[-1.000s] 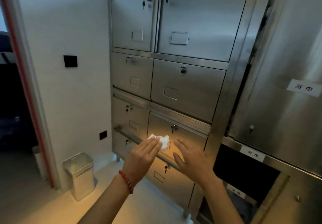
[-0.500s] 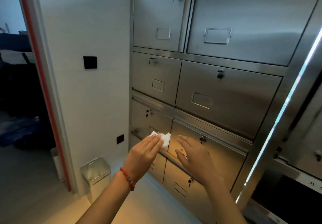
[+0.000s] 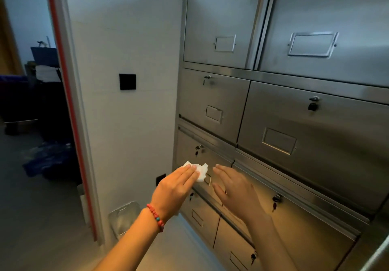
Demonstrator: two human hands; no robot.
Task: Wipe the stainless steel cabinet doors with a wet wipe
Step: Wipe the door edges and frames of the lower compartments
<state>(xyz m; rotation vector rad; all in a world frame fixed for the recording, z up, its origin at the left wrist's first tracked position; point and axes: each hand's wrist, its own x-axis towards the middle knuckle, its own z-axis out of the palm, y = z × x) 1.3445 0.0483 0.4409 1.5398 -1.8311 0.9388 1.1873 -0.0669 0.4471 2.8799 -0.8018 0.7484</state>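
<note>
While the left hand [image 3: 175,188] presses the wet wipe [image 3: 199,170] flat-fingered on one low door [image 3: 207,165], the right hand [image 3: 233,188] hovers open; most doors look unwiped.

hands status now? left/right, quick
Left hand: open, straight fingers pressing the wet wipe flat against the cabinet door.
Right hand: open, fingers relaxed, holding nothing, close to the same door.

Crumpled white wet wipe [image 3: 201,170] against steel cabinet door [image 3: 207,161]
</note>
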